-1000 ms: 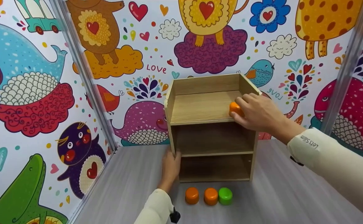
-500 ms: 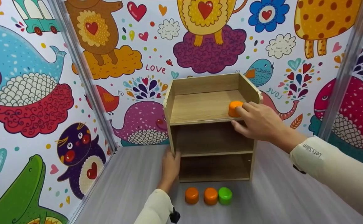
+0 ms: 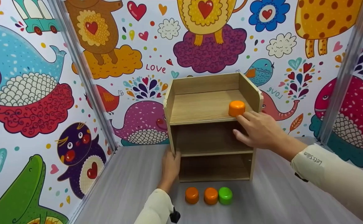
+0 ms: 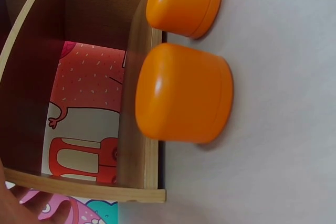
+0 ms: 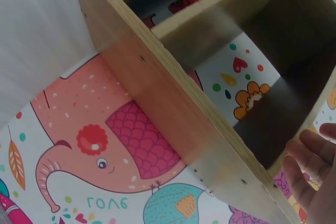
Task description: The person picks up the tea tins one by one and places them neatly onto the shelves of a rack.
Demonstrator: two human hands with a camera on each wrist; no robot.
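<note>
A small wooden shelf unit [image 3: 205,104] with three levels stands on the table. On the right front of its top board sits an orange cylinder with a rounded top [image 3: 237,108]. My right hand [image 3: 261,129] is just in front of that cylinder, fingertips close by and thumb apart, holding nothing. My left hand [image 3: 170,166] grips the unit's left side panel, with fingers [image 4: 44,203] seen past the panel edge. In front of the unit stand two more orange cylinders [image 3: 192,195] [image 3: 211,196] and a green one [image 3: 225,195], which touches or nearly touches its orange neighbour.
The grey table [image 3: 128,186] reaches back to walls printed with cartoon animals [image 3: 144,121]. Metal corner posts [image 3: 88,81] rise at left and right. The unit's raised side panels [image 3: 250,90] border its top board.
My right hand has let go of the orange cylinder on the top board and drawn back toward the lower right. My left hand keeps its place on the side panel.
</note>
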